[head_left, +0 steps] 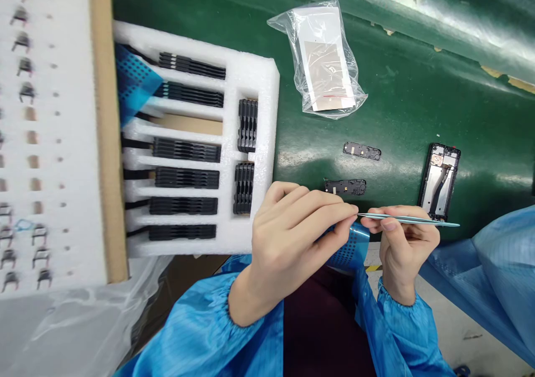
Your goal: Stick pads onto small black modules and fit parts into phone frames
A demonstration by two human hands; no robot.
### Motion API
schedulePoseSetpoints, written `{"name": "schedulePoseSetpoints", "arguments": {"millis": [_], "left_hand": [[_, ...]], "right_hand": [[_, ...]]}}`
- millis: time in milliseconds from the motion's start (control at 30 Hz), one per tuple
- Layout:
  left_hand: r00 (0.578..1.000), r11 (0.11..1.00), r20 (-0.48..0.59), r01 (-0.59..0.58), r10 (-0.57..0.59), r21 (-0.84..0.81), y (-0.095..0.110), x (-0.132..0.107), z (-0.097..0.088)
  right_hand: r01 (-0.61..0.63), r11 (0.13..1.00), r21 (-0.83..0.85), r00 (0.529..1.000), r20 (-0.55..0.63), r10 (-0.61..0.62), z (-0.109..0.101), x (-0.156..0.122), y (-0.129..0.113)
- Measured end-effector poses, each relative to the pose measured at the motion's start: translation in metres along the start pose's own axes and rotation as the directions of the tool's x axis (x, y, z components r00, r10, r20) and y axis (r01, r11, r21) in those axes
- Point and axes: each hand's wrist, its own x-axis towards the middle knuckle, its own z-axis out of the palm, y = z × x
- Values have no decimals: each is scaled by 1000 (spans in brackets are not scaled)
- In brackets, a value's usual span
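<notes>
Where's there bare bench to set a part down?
Biggest patch: green table between the plastic bag and the phone frame. Smaller one: between the foam tray and the two small black parts. Crowded: the near edge, with left hand, right hand and tweezers close by those parts.

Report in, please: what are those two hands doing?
Right hand holding light-blue tweezers. Left hand pinched at their tip; any held part too small to tell. Clear plastic bag apart from both hands, blocking neither.
</notes>
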Motion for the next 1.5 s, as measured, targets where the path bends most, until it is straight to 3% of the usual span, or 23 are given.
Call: {"name": "schedulePoseSetpoints", "arguments": {"millis": [933,1067,1200,1500], "left_hand": [[1000,999,3,3,-3,39,-3,-3,1],[999,997,27,29,-31,72,-6,-3,2],[995,991,101,0,-13,131,-13,-3,8],[990,975,134,-75,48,207,-17,-5,13]], "right_hand": [[-47,998,-53,998,-35,45,-1,3,-1],[8,985,-170,994,-103,-26,-3,8,3],[136,940,-314,973,-139,-187,-5,15,11],[280,840,-464,940,-47,-339,0,15,17]]}}
